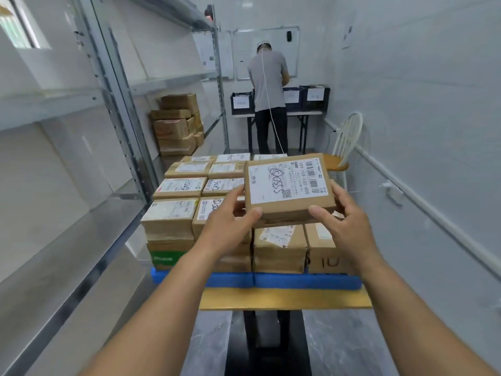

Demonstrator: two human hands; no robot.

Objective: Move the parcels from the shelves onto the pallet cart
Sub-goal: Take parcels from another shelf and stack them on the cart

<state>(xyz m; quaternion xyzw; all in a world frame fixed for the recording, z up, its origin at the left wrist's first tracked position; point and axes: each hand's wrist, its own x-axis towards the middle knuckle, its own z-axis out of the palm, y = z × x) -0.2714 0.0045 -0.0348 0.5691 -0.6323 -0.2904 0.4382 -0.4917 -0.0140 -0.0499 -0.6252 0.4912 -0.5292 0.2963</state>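
two hands (230, 221) (344, 222), one held parcel (287, 185), one chair (334, 162)

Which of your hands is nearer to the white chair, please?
Right. The right hand grips the parcel at its right edge, on the side where the chair stands. The left hand grips the left edge, with the parcel between it and the chair.

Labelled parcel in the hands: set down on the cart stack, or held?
Held, label up. The left hand and right hand grip the parcel by its near corners, above the lower boxes on the pallet cart.
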